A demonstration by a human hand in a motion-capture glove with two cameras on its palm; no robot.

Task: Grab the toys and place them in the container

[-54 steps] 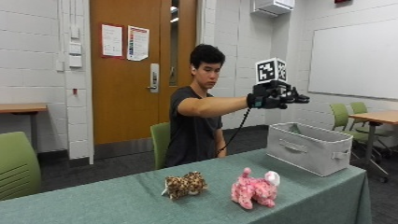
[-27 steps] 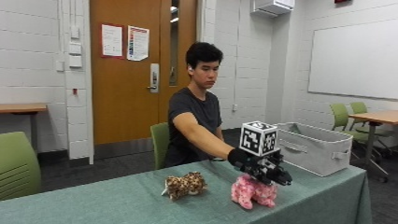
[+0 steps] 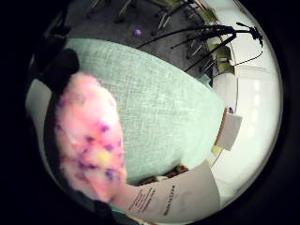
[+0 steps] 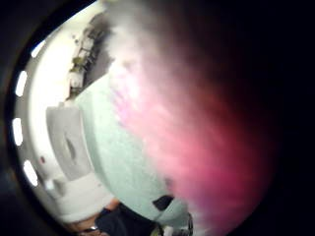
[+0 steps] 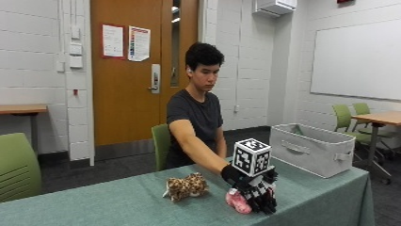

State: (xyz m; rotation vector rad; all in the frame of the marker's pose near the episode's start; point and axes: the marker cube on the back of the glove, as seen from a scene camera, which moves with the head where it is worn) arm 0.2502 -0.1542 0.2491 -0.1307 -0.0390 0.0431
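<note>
Outside view: we see gloved right hand [image 5: 255, 188] down on pink plush toy [image 5: 238, 202] on green tabletop [image 5: 125, 207], fingers [image 5: 263, 203] curled over it, grasping. Leopard-print toy [image 5: 185, 186] just beside, apart. Grey container [image 5: 313, 149] at far end (inside hidden from us). Little-finger palm view alone shows purple and yellow flecks on pink plush toy [image 3: 89, 140]; thumb-side view mostly pink fur [image 4: 197, 147]. Toy's axis unclear.

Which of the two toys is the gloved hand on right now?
The pink plush toy: the gloved right hand covers it and it fills both palm views. The leopard-spotted plush toy lies apart on the green tablecloth, untouched.
</note>
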